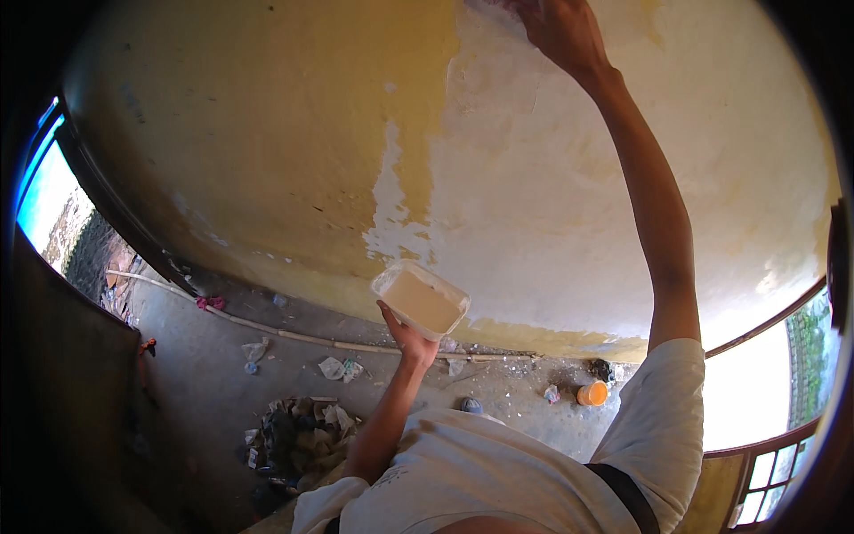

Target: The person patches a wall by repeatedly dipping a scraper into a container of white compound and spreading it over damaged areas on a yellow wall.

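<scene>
We seemed to be in the middle of coating the wall [294,133]: a broad pale patch [569,196] covered its right part, bordering bare yellow on the left. Our left hand [411,341] gripped the tub [436,279] from below, thumb up along its side, with pale paste [418,301] inside, low in front of the wall. Our right hand [560,37] was raised to the wall at the top of the view, its fingers bent by a pinkish thing [494,7]; we could not tell how firmly they pinched it. The next move, we judged, called for even pressure up high and a level tub below. The bare stretch left of the patch offered open room; at the wall's foot, the pole [294,335], the rubbish heap [307,440] and the orange bucket [592,393] limited footing on the floor [205,356].
</scene>
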The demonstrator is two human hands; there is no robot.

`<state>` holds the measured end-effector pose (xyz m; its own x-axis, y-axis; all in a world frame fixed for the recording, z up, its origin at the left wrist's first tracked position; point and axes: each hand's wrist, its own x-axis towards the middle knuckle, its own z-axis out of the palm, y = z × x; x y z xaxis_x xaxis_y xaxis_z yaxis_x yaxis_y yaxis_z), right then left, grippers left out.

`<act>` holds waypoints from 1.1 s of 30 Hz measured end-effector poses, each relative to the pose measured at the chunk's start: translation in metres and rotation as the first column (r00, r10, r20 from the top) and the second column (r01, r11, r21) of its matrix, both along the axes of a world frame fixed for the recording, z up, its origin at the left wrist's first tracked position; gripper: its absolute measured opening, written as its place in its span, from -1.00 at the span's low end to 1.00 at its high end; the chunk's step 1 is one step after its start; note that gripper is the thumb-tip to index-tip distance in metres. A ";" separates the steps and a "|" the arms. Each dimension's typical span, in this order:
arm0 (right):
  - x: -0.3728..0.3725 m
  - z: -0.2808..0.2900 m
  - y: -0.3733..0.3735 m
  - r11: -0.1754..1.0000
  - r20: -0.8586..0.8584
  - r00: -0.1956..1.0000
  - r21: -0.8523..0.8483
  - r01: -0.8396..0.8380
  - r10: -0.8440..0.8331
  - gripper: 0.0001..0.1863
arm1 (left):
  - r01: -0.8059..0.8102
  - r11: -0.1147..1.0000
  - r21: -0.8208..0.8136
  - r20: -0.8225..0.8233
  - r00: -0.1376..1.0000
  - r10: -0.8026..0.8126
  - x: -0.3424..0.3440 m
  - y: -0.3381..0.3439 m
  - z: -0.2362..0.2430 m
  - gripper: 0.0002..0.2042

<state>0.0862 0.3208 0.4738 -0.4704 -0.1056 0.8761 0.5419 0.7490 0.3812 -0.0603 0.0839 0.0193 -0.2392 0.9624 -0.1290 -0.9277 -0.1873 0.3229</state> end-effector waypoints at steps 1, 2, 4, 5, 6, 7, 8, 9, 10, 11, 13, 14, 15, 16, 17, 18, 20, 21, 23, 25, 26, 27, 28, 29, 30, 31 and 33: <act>0.002 0.000 -0.010 0.986 -0.039 0.988 -0.081 0.146 -0.150 -0.85 | 0.008 1.000 0.002 0.004 1.000 -0.008 0.001 -0.001 -0.001 -0.28; 0.001 -0.009 -0.016 0.984 -0.115 0.991 -0.167 0.054 -0.074 -0.87 | 0.006 1.000 0.020 -0.012 1.000 -0.006 -0.001 -0.001 -0.001 -0.28; -0.003 -0.045 -0.031 0.936 -0.276 0.960 -0.322 -0.141 0.049 -0.85 | 0.010 0.999 0.046 -0.039 0.999 -0.008 -0.001 -0.004 -0.001 -0.29; -0.005 -0.071 -0.045 0.880 -0.241 0.970 -0.456 -0.134 0.022 -0.84 | 0.003 0.999 0.050 -0.049 0.999 -0.001 -0.003 -0.006 -0.002 -0.29; -0.010 -0.106 -0.055 0.784 -0.258 0.961 -0.575 -0.234 0.098 -0.82 | 0.000 0.998 0.055 -0.059 0.998 0.003 -0.006 -0.006 -0.003 -0.29; -0.011 -0.144 -0.067 0.708 -0.194 0.972 -0.668 -0.230 0.133 -0.83 | 0.001 0.998 0.056 -0.069 0.998 0.003 -0.008 -0.007 -0.004 -0.29; -0.012 -0.180 -0.087 0.572 -0.164 0.974 -0.788 -0.226 0.159 -0.87 | -0.020 0.999 0.037 -0.089 0.996 0.023 -0.008 -0.006 -0.004 -0.29; -0.010 -0.220 -0.099 0.492 -0.147 0.961 -0.834 -0.248 0.234 -0.87 | -0.038 0.999 0.017 -0.113 0.993 0.040 -0.007 -0.005 -0.003 -0.28; -0.011 -0.254 -0.116 0.394 -0.134 0.954 -0.888 -0.236 0.270 -0.85 | -0.061 0.998 -0.004 -0.136 0.989 0.060 -0.006 -0.005 -0.002 -0.28; -0.009 -0.285 -0.128 0.321 -0.142 0.949 -0.918 -0.233 0.283 -0.81 | -0.059 0.998 -0.011 -0.123 0.991 0.057 -0.004 -0.005 -0.001 -0.29; -0.010 -0.326 -0.155 0.225 -0.173 0.966 -0.950 -0.215 0.193 -0.79 | -0.055 0.998 -0.028 -0.103 0.993 0.052 -0.002 -0.005 0.002 -0.29; -0.012 -0.332 -0.167 0.188 -0.207 0.969 -0.955 -0.231 0.138 -0.80 | -0.043 0.999 -0.027 -0.079 0.996 0.040 -0.001 -0.005 0.000 -0.30; -0.012 -0.338 -0.177 0.150 -0.239 0.968 -0.957 -0.248 0.075 -0.80 | -0.025 0.999 -0.029 -0.056 0.998 0.024 0.002 -0.005 -0.001 -0.30; -0.011 -0.345 -0.185 0.144 -0.252 0.966 -0.955 -0.259 0.062 -0.81 | -0.007 1.000 -0.030 -0.033 0.999 0.006 0.006 -0.006 -0.003 -0.31; -0.008 -0.354 -0.191 0.140 -0.264 0.963 -0.953 -0.268 0.047 -0.81 | 0.014 0.999 -0.050 -0.042 0.999 -0.016 0.011 -0.009 -0.005 -0.31; -0.008 -0.359 -0.194 0.134 -0.282 0.959 -0.949 -0.285 0.039 -0.82 | 0.027 0.997 -0.070 -0.057 0.998 -0.031 0.015 -0.012 -0.001 -0.31; 0.006 -0.364 -0.197 0.136 -0.203 0.977 -0.968 -0.209 0.059 -0.84 | 0.038 0.995 -0.094 -0.116 0.992 -0.049 0.024 -0.019 0.001 -0.31; 0.013 -0.364 -0.197 0.147 -0.164 0.984 -0.974 -0.173 0.067 -0.85 | 0.039 0.995 -0.088 -0.164 0.985 -0.053 0.030 -0.021 0.002 -0.30; 0.024 -0.367 -0.202 0.183 -0.240 0.968 -0.957 -0.224 -0.072 -0.85 | 0.071 0.995 -0.073 -0.181 0.980 -0.083 0.037 -0.023 -0.003 -0.30; 0.031 -0.372 -0.208 0.213 -0.279 0.951 -0.945 -0.247 -0.134 -0.86 | 0.134 0.990 -0.046 -0.113 0.984 -0.139 0.045 -0.019 -0.007 -0.30; 0.033 -0.378 -0.211 0.221 -0.284 0.950 -0.942 -0.252 -0.127 -0.85 | 0.166 0.979 -0.123 -0.080 0.981 -0.176 0.048 -0.017 -0.009 -0.30; 0.035 -0.381 -0.214 0.229 -0.288 0.950 -0.939 -0.257 -0.116 -0.85 | 0.165 0.978 -0.128 -0.105 0.978 -0.179 0.053 -0.016 -0.010 -0.30; 0.039 -0.384 -0.216 0.224 -0.303 0.945 -0.936 -0.271 -0.122 -0.85 | 0.163 0.977 -0.134 -0.130 0.975 -0.181 0.058 -0.017 -0.012 -0.30; 0.045 -0.385 -0.219 0.219 -0.317 0.940 -0.933 -0.285 -0.127 -0.84 | 0.161 0.977 -0.140 -0.155 0.971 -0.182 0.063 -0.016 -0.013 -0.29; 0.050 -0.385 -0.220 0.213 -0.332 0.934 -0.930 -0.300 -0.131 -0.83 | 0.169 0.976 -0.140 -0.136 0.973 -0.188 0.067 -0.015 -0.011 -0.29; 0.057 -0.383 -0.219 0.217 -0.316 0.934 -0.936 -0.279 -0.164 -0.83 | 0.177 0.974 -0.140 -0.116 0.974 -0.194 0.072 -0.013 -0.009 -0.29; 0.073 -0.379 -0.215 0.223 -0.283 0.931 -0.947 -0.232 -0.231 -0.82 | 0.193 0.974 -0.123 -0.106 0.973 -0.206 0.081 -0.009 -0.007 -0.29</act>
<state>0.1593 0.1059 0.0947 -0.1666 0.9150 0.3675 0.4379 0.4026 -0.8038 0.0209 0.0748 0.0128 -0.0638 0.9734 -0.2201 -0.8971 0.0407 0.4400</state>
